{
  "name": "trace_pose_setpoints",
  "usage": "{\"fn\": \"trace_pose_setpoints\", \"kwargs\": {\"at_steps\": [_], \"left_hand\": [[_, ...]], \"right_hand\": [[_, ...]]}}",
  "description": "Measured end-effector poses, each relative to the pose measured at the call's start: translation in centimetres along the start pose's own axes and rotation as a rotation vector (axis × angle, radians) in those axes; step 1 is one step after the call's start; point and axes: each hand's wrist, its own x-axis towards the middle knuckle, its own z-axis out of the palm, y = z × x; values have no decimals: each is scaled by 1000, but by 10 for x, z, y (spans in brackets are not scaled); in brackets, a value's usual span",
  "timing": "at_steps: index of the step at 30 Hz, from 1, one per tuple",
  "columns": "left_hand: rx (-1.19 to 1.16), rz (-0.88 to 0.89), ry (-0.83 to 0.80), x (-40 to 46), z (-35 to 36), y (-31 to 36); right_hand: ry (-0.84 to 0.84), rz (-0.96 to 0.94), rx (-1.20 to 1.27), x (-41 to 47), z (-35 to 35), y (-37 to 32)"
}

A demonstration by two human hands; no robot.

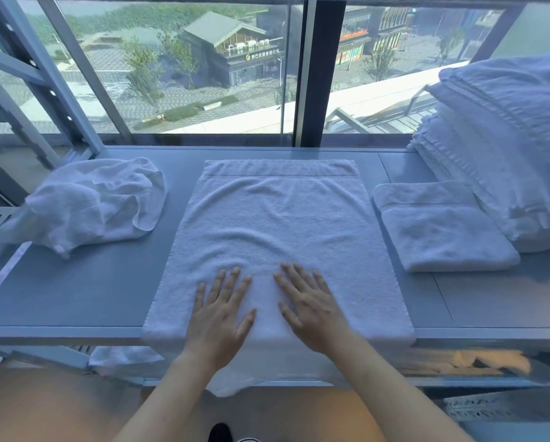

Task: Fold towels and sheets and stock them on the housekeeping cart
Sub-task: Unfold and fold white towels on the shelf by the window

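Lying crumpled far left of the left hand [217, 317], a loose towel [91, 202] sits on the counter [75, 288]. Both hands, the right hand [312, 309] included, press flat with fingers spread on the spread towel [283, 224]. Beyond the right hand rest a folded towel [439, 228] and a stack [506, 138].

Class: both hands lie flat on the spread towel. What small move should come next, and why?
Probably slide the left hand and right hand outward: the spread towel still shows ripples ahead of the fingers and should lie smooth before folding.
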Motion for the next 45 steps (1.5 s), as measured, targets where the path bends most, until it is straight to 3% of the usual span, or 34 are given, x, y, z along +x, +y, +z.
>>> {"fn": "trace_pose_setpoints", "kwargs": {"at_steps": [9,16,25,31,39,45], "left_hand": [[-102,38,130,-31,-7,-54],[-108,284,118,-45,-15,-76],[57,275,166,-54,-10,-85],[-19,291,320,-65,-12,-72],[-26,279,424,-100,-53,-65],[-130,310,431,-170,-79,-82]], "right_hand": [[-10,73,-26,-80,-27,108],[-61,-34,-52,-92,-40,107],[-99,-113,-268,-95,-31,115],[-60,-126,-249,-109,-32,104],[284,-186,-260,-148,-46,66],[277,-65,-251,-188,-66,5]]}}
